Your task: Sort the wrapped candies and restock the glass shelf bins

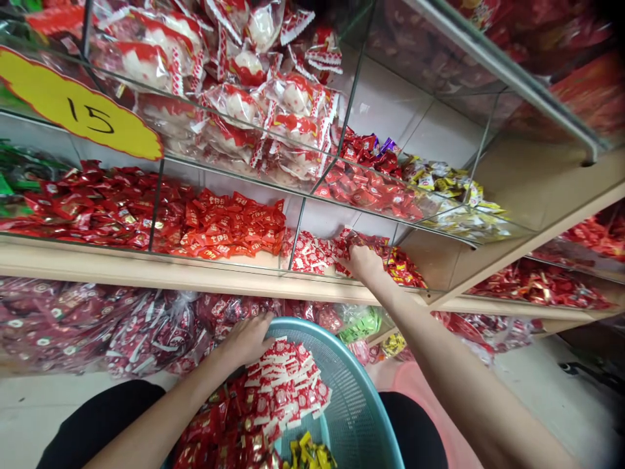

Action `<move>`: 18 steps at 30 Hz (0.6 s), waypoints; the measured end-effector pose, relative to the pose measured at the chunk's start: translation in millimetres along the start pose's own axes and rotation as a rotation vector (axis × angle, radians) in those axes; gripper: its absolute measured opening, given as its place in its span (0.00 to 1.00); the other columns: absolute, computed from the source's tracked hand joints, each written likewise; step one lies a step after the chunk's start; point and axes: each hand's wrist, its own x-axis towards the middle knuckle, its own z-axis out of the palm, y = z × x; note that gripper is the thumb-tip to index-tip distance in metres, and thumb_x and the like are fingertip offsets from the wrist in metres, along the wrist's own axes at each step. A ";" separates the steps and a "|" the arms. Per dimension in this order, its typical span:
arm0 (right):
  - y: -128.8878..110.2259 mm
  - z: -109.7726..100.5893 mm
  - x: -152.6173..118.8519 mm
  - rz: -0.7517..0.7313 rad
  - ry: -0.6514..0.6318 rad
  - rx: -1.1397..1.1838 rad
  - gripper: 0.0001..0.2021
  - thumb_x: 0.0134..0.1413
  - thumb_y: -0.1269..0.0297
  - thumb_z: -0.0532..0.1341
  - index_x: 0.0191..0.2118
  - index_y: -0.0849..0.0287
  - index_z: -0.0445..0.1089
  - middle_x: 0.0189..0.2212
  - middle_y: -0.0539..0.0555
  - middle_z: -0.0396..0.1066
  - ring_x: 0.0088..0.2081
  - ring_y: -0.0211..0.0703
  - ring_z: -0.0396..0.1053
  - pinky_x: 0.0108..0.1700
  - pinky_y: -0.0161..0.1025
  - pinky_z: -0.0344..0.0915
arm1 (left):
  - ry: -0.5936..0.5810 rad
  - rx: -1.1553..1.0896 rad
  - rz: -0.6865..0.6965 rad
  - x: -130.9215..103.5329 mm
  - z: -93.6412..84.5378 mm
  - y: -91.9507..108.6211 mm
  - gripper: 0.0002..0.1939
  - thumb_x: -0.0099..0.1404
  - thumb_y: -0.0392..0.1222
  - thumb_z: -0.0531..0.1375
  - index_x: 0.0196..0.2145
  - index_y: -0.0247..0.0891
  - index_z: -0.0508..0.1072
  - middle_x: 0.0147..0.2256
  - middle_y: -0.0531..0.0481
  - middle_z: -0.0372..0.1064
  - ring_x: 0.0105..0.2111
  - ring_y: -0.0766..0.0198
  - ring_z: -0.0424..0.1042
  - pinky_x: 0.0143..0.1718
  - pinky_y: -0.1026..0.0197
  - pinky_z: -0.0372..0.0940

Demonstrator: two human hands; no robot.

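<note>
A teal plastic basket (pixel 378 398) with perforated sides sits between the person's knees. My left hand (pixel 250 340) grips its far left rim, thumb on the inner side. Inside lie red-and-white wrapped candies (pixel 288 384), darker red wrapped candies (pixel 215 423) and a few yellow packets (pixel 311 451). My right hand (pixel 365 262) reaches over the low glass front of a lower shelf compartment. Its curled fingers are closed on red-and-white wrapped candies (pixel 312 253) there; the fingertips are partly hidden.
Glass dividers (pixel 295 234) and a wooden shelf edge (pixel 234 279) frame the bins. Orange-red candies (pixel 234 225) fill the bin to the left. Above are large clear-wrapped sweets (pixel 263 98) and a yellow tag (pixel 81 104) marked 15. Filled plastic bags (pixel 151 332) lie below; a pink tub (pixel 415 391) stands right.
</note>
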 end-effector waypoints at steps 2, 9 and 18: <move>-9.4 1.4 4.5 0.010 -0.058 -0.044 0.19 0.48 0.55 0.61 0.41 0.65 0.71 0.40 0.67 0.70 0.43 0.50 0.69 0.40 0.40 0.63 | 0.002 -0.001 0.007 -0.2 0.0 -0.4 0.15 0.60 0.44 0.50 0.45 0.40 0.62 0.45 0.43 0.68 0.43 0.55 0.69 0.42 0.56 0.62; -17.8 4.9 10.5 -0.002 -0.121 -0.126 0.18 0.44 0.64 0.63 0.43 0.66 0.71 0.41 0.69 0.70 0.44 0.51 0.69 0.40 0.42 0.65 | 0.007 -0.001 0.015 -0.7 -1.5 0.4 0.13 0.60 0.43 0.51 0.43 0.41 0.63 0.44 0.44 0.69 0.41 0.55 0.70 0.39 0.56 0.63; -22.7 -4.0 5.2 0.018 -0.181 -0.139 0.18 0.48 0.68 0.60 0.47 0.66 0.69 0.45 0.68 0.68 0.47 0.52 0.67 0.43 0.43 0.66 | -0.022 -0.013 -0.017 -0.7 -2.4 1.8 0.14 0.60 0.43 0.51 0.43 0.40 0.62 0.45 0.43 0.68 0.42 0.55 0.70 0.40 0.56 0.63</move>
